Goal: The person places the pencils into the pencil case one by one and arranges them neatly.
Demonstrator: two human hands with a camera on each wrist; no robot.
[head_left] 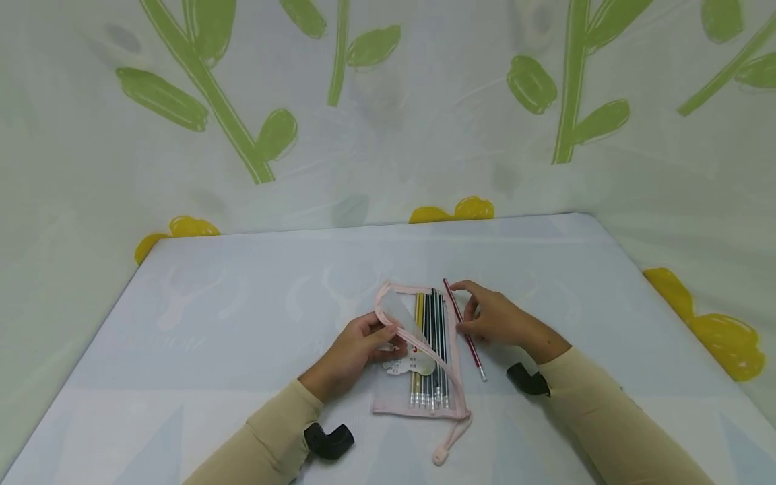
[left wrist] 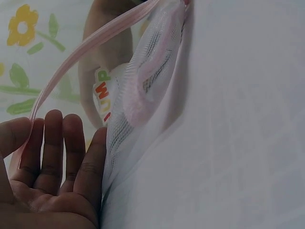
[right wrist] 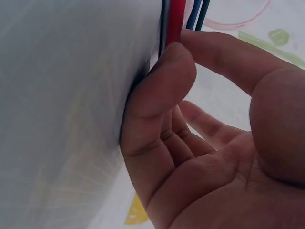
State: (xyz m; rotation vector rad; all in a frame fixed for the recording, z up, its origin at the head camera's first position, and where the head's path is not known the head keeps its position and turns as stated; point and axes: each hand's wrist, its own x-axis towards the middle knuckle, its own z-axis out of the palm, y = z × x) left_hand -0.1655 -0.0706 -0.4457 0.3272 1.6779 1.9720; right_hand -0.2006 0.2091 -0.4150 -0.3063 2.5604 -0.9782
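Note:
A mesh pencil pouch (head_left: 389, 399) with pink trim lies on the table, its zipped edge lifted and folded back at the upper left. Inside rest several pencils (head_left: 438, 350), dark and yellow ones, side by side. My left hand (head_left: 358, 351) pinches the pink edge (left wrist: 86, 45) between thumb and fingers, near a label (head_left: 405, 364) with printed letters. Just right of the pouch, a red pencil (head_left: 473, 353) with a metal-banded end slants along its side. The thumb and forefinger of my right hand (head_left: 502, 320) pinch this pencil; in the right wrist view its red shaft (right wrist: 176, 21) shows at the fingertips.
The white table (head_left: 200, 323) extends around the pouch to a back edge by a leaf-patterned backdrop (head_left: 388, 155). A pink zip-pull cord (head_left: 445, 446) trails from the pouch's lower right corner. Black curved pieces (head_left: 330, 442) sit by both wrists.

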